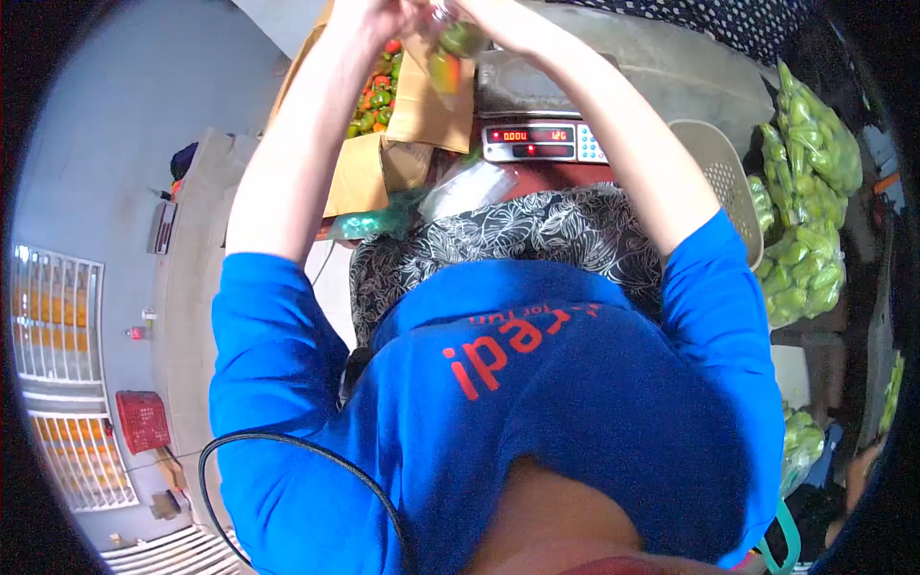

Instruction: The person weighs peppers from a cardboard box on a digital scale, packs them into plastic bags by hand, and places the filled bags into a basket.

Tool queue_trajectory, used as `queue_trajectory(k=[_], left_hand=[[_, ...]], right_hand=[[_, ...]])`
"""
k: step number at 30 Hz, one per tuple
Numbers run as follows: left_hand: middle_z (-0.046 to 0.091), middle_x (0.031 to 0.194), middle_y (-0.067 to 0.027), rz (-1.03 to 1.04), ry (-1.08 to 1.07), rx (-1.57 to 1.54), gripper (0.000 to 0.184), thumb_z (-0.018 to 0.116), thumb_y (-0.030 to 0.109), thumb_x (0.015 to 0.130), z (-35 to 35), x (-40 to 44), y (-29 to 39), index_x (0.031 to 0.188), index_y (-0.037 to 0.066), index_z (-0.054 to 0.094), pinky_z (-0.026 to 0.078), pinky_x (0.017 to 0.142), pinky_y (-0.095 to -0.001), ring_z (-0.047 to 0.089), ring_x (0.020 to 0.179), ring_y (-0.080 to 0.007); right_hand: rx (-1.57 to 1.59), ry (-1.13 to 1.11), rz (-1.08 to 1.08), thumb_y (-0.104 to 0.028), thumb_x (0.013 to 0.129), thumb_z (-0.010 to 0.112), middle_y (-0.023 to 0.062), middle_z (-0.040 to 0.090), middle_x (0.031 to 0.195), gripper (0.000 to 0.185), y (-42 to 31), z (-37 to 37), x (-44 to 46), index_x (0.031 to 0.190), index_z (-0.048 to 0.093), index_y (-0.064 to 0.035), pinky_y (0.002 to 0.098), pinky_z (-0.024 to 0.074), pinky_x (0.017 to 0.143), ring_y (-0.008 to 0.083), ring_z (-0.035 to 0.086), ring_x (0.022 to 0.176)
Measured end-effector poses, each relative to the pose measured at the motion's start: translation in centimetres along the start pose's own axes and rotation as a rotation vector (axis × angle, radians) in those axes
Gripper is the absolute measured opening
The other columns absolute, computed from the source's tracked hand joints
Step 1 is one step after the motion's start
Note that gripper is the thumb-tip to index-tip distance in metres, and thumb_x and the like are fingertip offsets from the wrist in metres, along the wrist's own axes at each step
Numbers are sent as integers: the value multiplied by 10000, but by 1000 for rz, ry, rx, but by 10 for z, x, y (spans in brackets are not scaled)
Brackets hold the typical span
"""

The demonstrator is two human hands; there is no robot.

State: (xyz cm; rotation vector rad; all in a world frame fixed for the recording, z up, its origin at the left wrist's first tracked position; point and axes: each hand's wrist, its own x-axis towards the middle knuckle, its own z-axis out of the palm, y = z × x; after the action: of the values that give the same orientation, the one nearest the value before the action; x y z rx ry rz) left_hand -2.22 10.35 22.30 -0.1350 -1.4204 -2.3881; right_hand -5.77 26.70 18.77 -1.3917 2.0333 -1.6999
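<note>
Both my arms reach up to the top edge of the view. My left hand (pixel 393 13) is partly cut off there, over a cardboard box (pixel 431 105) that holds several small red and green peppers (pixel 378 96). My right hand is mostly beyond the top edge, its fingers out of sight. Between the hands hangs a clear bag with a few green and orange peppers (pixel 447 69), blurred by motion. Which hand grips the bag cannot be told. Right of the box stands a scale (pixel 541 140) with red lit digits and a grey pan (pixel 527 81).
Clear plastic (pixel 470 189) and green plastic (pixel 369 224) lie near the box. A beige perforated basket (pixel 719 168) and bags of green vegetables (pixel 815 153) are on the right. At left are a red basket (pixel 142 422) and a white barred grille (pixel 59 316).
</note>
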Motion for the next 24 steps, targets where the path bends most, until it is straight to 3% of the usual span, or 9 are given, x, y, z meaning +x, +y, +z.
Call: queue_trajectory(k=[2, 4, 7, 10, 13, 15, 16, 20, 24], left_hand=[[420, 578, -32, 263, 46, 67, 100, 420, 59, 828, -3, 21, 29, 734, 88, 435, 387, 456, -273, 410, 474, -164], [446, 635, -14, 825, -126, 131, 179, 391, 58, 879, 78, -43, 67, 1025, 15, 485, 407, 520, -238, 446, 557, -110], [395, 671, 13, 971, -445, 192, 358, 398, 177, 955, 106, -109, 73, 1283, 45, 335, 384, 548, -207, 394, 583, -84], [577, 924, -91, 661, -947, -184, 165, 409, 142, 889, 30, -92, 45, 885, 39, 537, 447, 761, -376, 538, 817, -229], [545, 1034, -145, 333, 35, -565, 199, 400, 100, 878, 37, -130, -5, 1003, 5, 522, 444, 782, -381, 495, 902, -225], [490, 780, -36, 91, -260, -693, 254, 402, 142, 912, -21, -108, -37, 1098, 6, 509, 416, 676, -315, 462, 711, -156], [433, 653, 10, 154, -257, -529, 248, 403, 168, 929, -31, -103, -52, 1086, 16, 520, 377, 555, -240, 422, 587, -107], [271, 597, 57, -47, -302, -226, 274, 398, 230, 958, -33, -106, -72, 1147, 53, 486, 260, 507, -207, 266, 520, -62], [271, 595, 48, -174, -92, 86, 212, 454, 164, 936, -31, -100, -118, 1109, 44, 430, 266, 481, -208, 279, 502, -66]], right_hand=[[140, 51, -227, -426, 972, 294, 103, 534, 1179, 528, -23, 10, 18, 1217, 480, 4, 302, 321, 981, 187, 458, 1117], [377, 227, -698, -430, 974, 283, 116, 465, 1266, 558, -77, 19, 18, 1286, 400, 17, 291, 265, 1031, 192, 397, 1196], [617, 61, -838, -510, 955, 177, 163, 181, 1467, 720, -114, 25, -34, 1395, 150, 59, 313, 86, 1105, 223, 129, 1368], [925, -27, -559, -611, 908, 156, 157, 189, 1472, 815, -90, 42, -48, 1401, 174, 38, 338, 65, 1106, 228, 132, 1370], [1417, -176, -276, -688, 853, 233, 149, 333, 1406, 870, -42, 49, -59, 1381, 270, 3, 419, 186, 1072, 257, 293, 1300], [1700, -267, -18, -533, 900, 391, 192, 511, 1215, 626, -7, 36, -65, 1219, 475, -1, 379, 432, 880, 244, 531, 1065], [1599, -426, -108, -676, 867, 192, 149, 442, 1330, 859, 32, 33, -68, 1325, 357, 32, 398, 335, 1026, 266, 425, 1224], [711, -201, -213, -573, 925, 223, 108, 565, 1209, 733, 68, 28, -87, 1116, 593, 31, 392, 249, 1064, 238, 329, 1284], [10, -92, -242, -443, 883, 480, 80, 633, 1087, 442, 106, 22, -112, 1013, 665, -63, 434, 194, 1079, 298, 344, 1264]])
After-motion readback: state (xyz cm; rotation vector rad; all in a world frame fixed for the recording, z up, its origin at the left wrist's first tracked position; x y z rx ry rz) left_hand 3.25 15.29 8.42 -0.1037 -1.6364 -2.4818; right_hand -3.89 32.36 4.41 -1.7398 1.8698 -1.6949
